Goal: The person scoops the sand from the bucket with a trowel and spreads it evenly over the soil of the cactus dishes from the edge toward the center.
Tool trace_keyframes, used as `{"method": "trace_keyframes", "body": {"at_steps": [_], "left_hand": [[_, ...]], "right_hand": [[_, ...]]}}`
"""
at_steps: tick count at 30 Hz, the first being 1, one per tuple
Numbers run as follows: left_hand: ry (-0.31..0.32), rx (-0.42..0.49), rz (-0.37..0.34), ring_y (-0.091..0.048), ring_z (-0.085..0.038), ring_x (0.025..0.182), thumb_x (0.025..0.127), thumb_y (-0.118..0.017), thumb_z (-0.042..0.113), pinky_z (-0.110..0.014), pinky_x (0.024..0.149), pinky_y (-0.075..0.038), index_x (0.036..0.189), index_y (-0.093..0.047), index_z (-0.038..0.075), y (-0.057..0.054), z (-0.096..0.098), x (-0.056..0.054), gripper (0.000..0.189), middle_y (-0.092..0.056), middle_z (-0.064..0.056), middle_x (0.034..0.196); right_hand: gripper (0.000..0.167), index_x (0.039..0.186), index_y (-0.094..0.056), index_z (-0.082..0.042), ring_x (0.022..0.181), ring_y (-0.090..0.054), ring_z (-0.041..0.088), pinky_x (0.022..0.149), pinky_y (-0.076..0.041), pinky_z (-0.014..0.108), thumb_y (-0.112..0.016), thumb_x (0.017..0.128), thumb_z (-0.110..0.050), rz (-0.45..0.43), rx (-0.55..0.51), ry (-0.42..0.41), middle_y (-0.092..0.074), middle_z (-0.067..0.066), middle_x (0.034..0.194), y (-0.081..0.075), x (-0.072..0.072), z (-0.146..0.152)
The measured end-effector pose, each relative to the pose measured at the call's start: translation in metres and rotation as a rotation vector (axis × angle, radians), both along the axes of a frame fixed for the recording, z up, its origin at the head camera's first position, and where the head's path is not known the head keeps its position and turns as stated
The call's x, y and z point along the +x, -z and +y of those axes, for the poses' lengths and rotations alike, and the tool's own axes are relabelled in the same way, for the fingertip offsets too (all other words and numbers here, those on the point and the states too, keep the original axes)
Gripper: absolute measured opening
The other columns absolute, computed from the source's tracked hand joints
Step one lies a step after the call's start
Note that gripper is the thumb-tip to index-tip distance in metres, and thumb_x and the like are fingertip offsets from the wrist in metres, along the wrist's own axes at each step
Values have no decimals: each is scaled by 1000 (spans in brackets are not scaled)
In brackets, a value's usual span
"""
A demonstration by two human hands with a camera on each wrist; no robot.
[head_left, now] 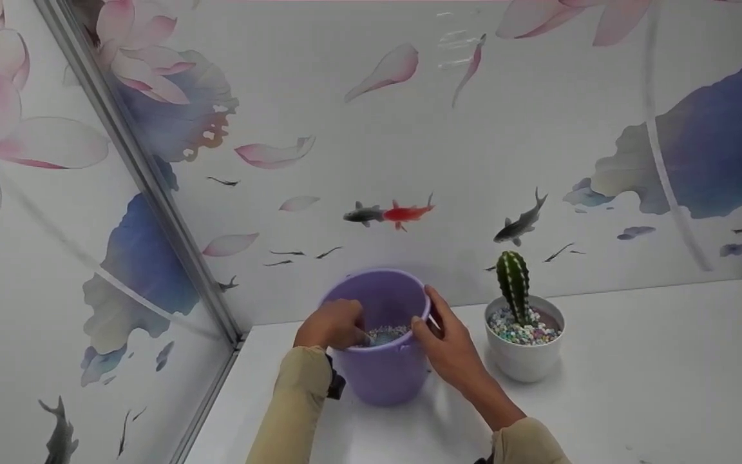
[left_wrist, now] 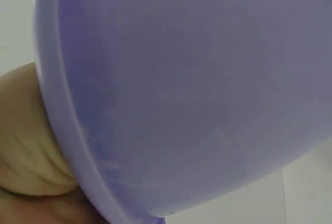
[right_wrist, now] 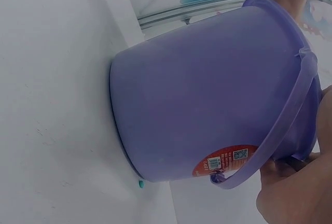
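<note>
Seen from the head view, twelve o'clock being the far wall, a purple plastic bucket (head_left: 380, 377) stands on the white surface (head_left: 654, 374), below the centre of view towards six o'clock. The left hand (head_left: 332, 324) reaches over its rim at eight o'clock, down to the multicoloured gravel (head_left: 387, 335) inside; its fingertips are hidden, so whether it holds anything cannot be told. The right hand (head_left: 451, 348) grips the rim near three o'clock. Near the bucket, at its three o'clock, a ribbed green cactus (head_left: 514, 287) rises from coloured pebbles (head_left: 519, 330) in a white pot (head_left: 525, 361). The right wrist view shows the bucket's handle (right_wrist: 282, 125) and red label (right_wrist: 225, 160).
</note>
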State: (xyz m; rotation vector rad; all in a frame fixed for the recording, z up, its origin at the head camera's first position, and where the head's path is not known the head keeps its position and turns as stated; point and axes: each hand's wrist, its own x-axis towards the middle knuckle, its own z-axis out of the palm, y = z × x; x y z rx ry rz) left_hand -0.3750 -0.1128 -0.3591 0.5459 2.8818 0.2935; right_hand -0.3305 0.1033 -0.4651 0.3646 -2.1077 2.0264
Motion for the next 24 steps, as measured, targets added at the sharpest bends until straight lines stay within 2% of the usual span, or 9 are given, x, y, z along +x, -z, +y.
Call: {"method": "trace_keyframes", "body": {"at_steps": [4, 10, 17, 20, 24], "left_hand": [[25, 41, 8, -56, -16, 72, 100, -80, 21, -35, 69, -50, 94, -81, 8, 5, -4, -4, 14, -70, 0, 83], [86, 51, 50, -56, -12, 72, 102, -77, 22, -35, 72, -50, 105, -86, 8, 8, -6, -6, 17, -82, -3, 99], [88, 53, 54, -51, -13, 68, 102, -76, 20, -34, 67, -43, 100, -86, 9, 7, -6, -5, 15, -71, 4, 83], [91, 66, 65, -53, -14, 71, 102, -76, 19, -34, 69, -46, 99, -86, 9, 6, -7, -4, 14, -75, 1, 87], [92, 105, 85, -62, -16, 79, 101, -76, 18, -40, 77, -56, 105, -85, 7, 5, -9, -3, 15, -82, -6, 101]], "right_hand": [[76, 174, -20, -19, 168, -24, 28, 126, -34, 41, -61, 112, -34, -2, 4, -5, -20, 8, 182, 0, 0, -1], [75, 174, -20, -20, 167, -25, 25, 125, -35, 37, -61, 113, -33, 4, -13, -18, -20, 6, 182, 3, -2, 0], [76, 175, -19, -19, 167, -24, 26, 125, -35, 39, -60, 113, -34, 8, 0, -11, -19, 6, 182, 2, -1, 1], [76, 175, -19, -18, 168, -24, 27, 125, -35, 40, -60, 113, -33, 9, 3, -15, -19, 7, 182, 1, -1, 1], [77, 175, -19, -17, 167, -24, 26, 126, -35, 39, -61, 112, -33, 8, 6, -11, -19, 7, 182, 1, -2, 2]]}}
